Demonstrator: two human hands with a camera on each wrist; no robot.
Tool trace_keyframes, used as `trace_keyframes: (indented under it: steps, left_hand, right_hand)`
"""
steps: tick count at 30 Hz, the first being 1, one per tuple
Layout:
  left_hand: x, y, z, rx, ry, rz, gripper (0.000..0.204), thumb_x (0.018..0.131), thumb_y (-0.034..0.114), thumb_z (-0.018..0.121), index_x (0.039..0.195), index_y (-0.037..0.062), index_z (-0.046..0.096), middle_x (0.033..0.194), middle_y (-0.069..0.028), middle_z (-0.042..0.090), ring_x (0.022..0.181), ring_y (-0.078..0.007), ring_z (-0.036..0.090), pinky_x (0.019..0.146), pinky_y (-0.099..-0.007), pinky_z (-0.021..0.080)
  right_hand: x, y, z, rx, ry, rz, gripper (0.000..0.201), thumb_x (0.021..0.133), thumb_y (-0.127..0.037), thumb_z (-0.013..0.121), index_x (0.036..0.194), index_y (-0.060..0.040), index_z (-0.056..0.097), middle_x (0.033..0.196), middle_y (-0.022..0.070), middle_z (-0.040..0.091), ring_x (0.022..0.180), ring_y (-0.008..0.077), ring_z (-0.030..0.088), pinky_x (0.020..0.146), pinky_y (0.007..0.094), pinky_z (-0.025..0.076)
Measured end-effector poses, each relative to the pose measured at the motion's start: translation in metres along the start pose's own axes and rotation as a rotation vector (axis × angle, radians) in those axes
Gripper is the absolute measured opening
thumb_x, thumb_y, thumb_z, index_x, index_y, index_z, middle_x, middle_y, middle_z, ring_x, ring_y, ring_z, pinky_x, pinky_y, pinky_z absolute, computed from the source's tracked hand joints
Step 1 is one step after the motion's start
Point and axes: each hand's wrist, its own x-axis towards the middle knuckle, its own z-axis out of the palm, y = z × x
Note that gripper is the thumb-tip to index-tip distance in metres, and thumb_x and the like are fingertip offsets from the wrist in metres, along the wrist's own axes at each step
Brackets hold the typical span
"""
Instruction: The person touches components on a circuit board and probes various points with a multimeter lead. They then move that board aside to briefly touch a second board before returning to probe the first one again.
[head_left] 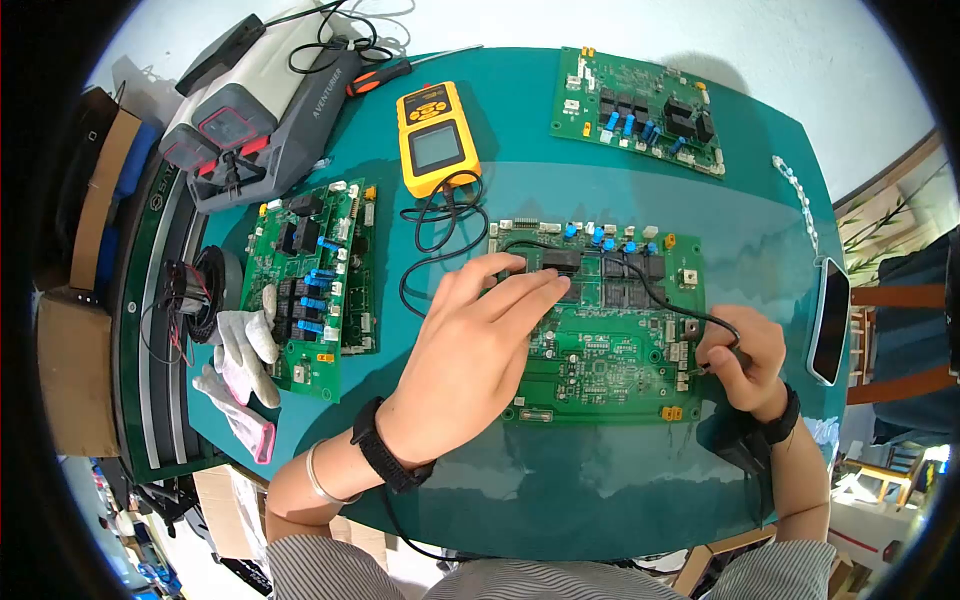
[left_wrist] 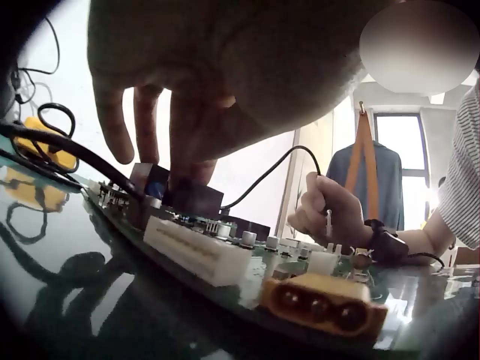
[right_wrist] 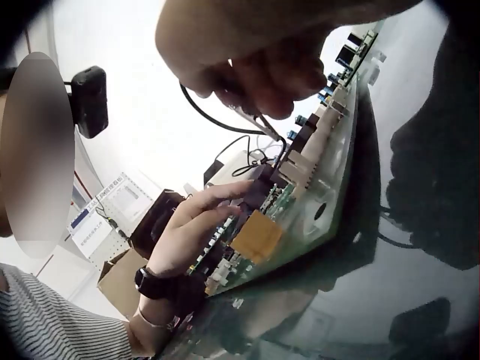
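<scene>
A green circuit board (head_left: 600, 390) lies flat in the middle of the table. The left hand (head_left: 475, 340) reaches over its left part, fingertips on a black block (head_left: 562, 261) near the upper edge; the left wrist view shows the fingers (left_wrist: 195, 150) pointing down onto black parts. At the board's right edge the right hand (head_left: 745, 360) pinches the end of a black cable (head_left: 650, 285), which arches over the board. In the right wrist view a metal tip (right_wrist: 259, 120) shows between the fingers of the right hand (right_wrist: 255, 75).
A yellow meter (head_left: 438, 140) with a cable lies behind. Other boards are at the left (head_left: 290, 350) and back right (head_left: 640, 115). Gloves (head_left: 240, 365), a screwdriver (head_left: 380, 77), a grey machine (head_left: 290, 130) and a phone (head_left: 829, 320) surround the work area.
</scene>
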Motion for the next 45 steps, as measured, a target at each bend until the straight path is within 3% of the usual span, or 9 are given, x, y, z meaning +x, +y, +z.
trace_keyframes:
  steps: [7,20,26,29,32,35,41,43,45]
  left_hand:
    - [0.002,-0.011,-0.002,-0.127,0.004,0.003,0.054,0.08,-0.016,0.052,0.129,0.0022,0.068,0.128,-0.0134,0.07,0.122,-0.0381,0.055,0.11,-0.0454,0.043]
    - [0.008,-0.03,0.001,-0.244,0.151,-0.007,0.032,0.087,-0.013,0.054,0.109,0.0026,0.072,0.105,-0.0138,0.073,0.106,-0.0335,0.065,0.099,-0.0414,0.048]
    - [0.009,-0.031,-0.002,-0.348,0.176,-0.124,0.035,0.087,-0.013,0.054,0.114,0.0022,0.071,0.112,-0.0122,0.071,0.108,-0.0308,0.066,0.098,-0.0379,0.049]
    - [0.009,-0.032,0.001,-0.367,0.164,-0.154,0.037,0.086,-0.012,0.055,0.117,0.0025,0.069,0.121,-0.0118,0.069,0.112,-0.029,0.065,0.097,-0.036,0.05]
    - [0.009,-0.035,0.004,-0.188,0.213,-0.045,0.038,0.086,-0.011,0.057,0.119,0.0036,0.068,0.126,-0.0122,0.067,0.117,-0.0292,0.063,0.1,-0.0364,0.049]
    - [0.008,-0.029,0.0,-0.202,0.16,-0.087,0.039,0.085,-0.01,0.058,0.12,0.0043,0.068,0.129,-0.0128,0.066,0.122,-0.0309,0.061,0.105,-0.0386,0.048]
    - [0.007,-0.03,0.004,-0.171,0.168,-0.042,0.037,0.085,-0.01,0.059,0.118,0.0036,0.068,0.128,-0.0138,0.066,0.125,-0.034,0.06,0.109,-0.0419,0.046]
    - [0.007,-0.029,0.002,-0.187,0.154,-0.082,0.037,0.085,-0.01,0.059,0.118,0.0034,0.068,0.127,-0.0138,0.067,0.125,-0.0339,0.06,0.109,-0.042,0.046]
    - [0.008,-0.03,0.001,-0.188,0.152,-0.072,0.037,0.084,-0.01,0.059,0.118,0.0036,0.068,0.127,-0.0137,0.067,0.125,-0.0338,0.06,0.109,-0.0419,0.046]
  right_hand:
    - [0.003,0.002,-0.001,-0.072,-0.087,-0.097,0.016,0.084,-0.003,0.071,0.074,-0.0001,0.059,0.065,0.0089,0.056,0.052,0.027,0.049,0.05,0.036,0.036]
    - [-0.002,-0.001,0.002,-0.148,-0.041,0.02,0.018,0.089,-0.01,0.07,0.075,-0.0013,0.061,0.063,0.0086,0.054,0.055,0.0276,0.052,0.052,0.036,0.037]
    - [-0.004,0.0,0.001,0.016,-0.058,0.049,0.016,0.085,-0.004,0.072,0.075,-0.0006,0.06,0.064,0.0103,0.051,0.055,0.0289,0.05,0.052,0.0381,0.035]
    - [0.003,0.001,-0.001,-0.199,-0.149,-0.062,0.016,0.084,-0.002,0.073,0.075,-0.0002,0.06,0.064,0.0108,0.052,0.055,0.0292,0.05,0.052,0.0382,0.034]
    - [0.001,-0.002,0.0,-0.163,-0.14,-0.053,0.017,0.084,-0.003,0.073,0.075,0.0002,0.06,0.065,0.0107,0.053,0.056,0.0296,0.05,0.052,0.0377,0.034]
    - [-0.002,-0.005,0.003,0.128,-0.019,0.085,0.02,0.087,-0.006,0.072,0.073,0.0009,0.059,0.063,0.0105,0.051,0.054,0.0293,0.047,0.051,0.0381,0.034]
    - [0.004,0.0,0.003,-0.033,-0.076,-0.064,0.018,0.084,-0.003,0.071,0.073,0.001,0.059,0.062,0.0118,0.049,0.053,0.0299,0.047,0.05,0.0392,0.033]
    - [0.009,-0.003,-0.001,-0.151,-0.224,-0.103,0.017,0.084,-0.001,0.07,0.073,0.0013,0.058,0.063,0.012,0.05,0.053,0.0311,0.047,0.05,0.04,0.034]
    - [0.006,-0.002,0.004,-0.089,-0.158,-0.067,0.018,0.085,-0.001,0.07,0.072,0.0012,0.057,0.062,0.0119,0.05,0.053,0.031,0.047,0.05,0.0401,0.034]
